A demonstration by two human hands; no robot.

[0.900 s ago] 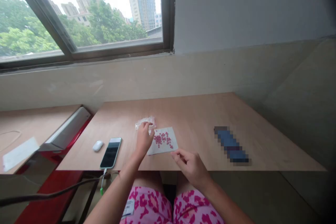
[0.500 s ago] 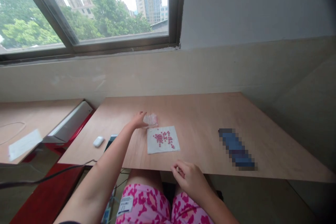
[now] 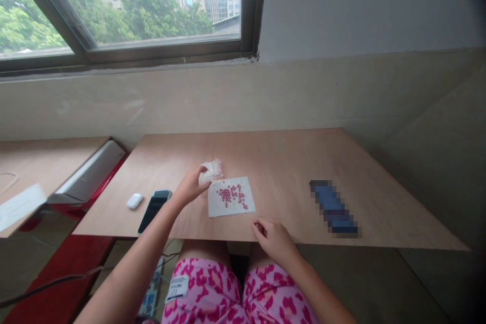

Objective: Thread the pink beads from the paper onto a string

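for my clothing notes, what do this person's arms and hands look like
Both the left hand and right hand are ungloved. The left forearm and right forearm show no sleeve, watch or attached cable. Finer details, such as rings, are too small to tell.

Pink beads (image 3: 226, 194), white cloth (image 3: 218, 210)
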